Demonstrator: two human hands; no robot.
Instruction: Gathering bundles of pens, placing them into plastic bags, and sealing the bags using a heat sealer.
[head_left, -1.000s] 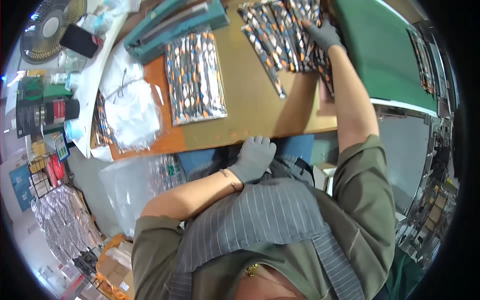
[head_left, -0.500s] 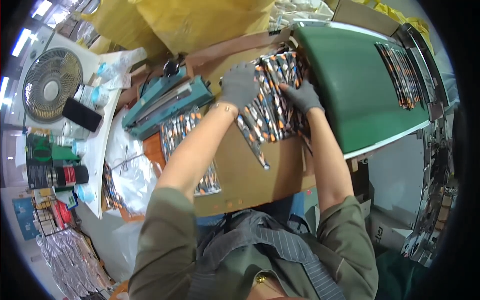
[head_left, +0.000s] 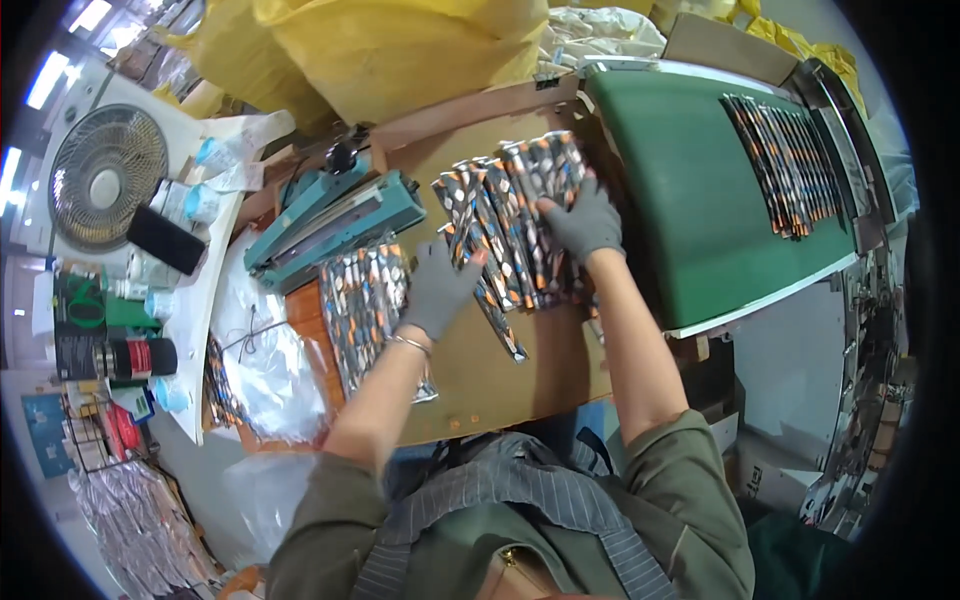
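Slim, foil-edged packets (head_left: 500, 240), black with orange and white shapes, lie in an uneven row on the brown cardboard surface (head_left: 470, 375) before me. Both hands wear grey gloves. My right hand (head_left: 588, 222) grips the row's right side, thumb on top; the other fingers are partly hidden along the edge. At the left end, my left hand (head_left: 440, 285) has its fingers apart beside the packets, with nothing seen in it. One packet (head_left: 500, 325) juts out askew toward me. Left of that hand lies another neat row of packets (head_left: 360, 300).
A teal bar sealer (head_left: 340, 225) stands at the back left. On the right, a green conveyor belt (head_left: 690, 200) carries a row of packets (head_left: 785, 165). Further left are clear plastic bags (head_left: 270, 350), a white shelf (head_left: 215, 290), a phone (head_left: 165, 240) and a fan (head_left: 108, 170).
My left hand has moved off the packets, left and toward me. The right hand shifted slightly left and nearer while keeping to the row's right side. The belt's packets sit slightly further left.
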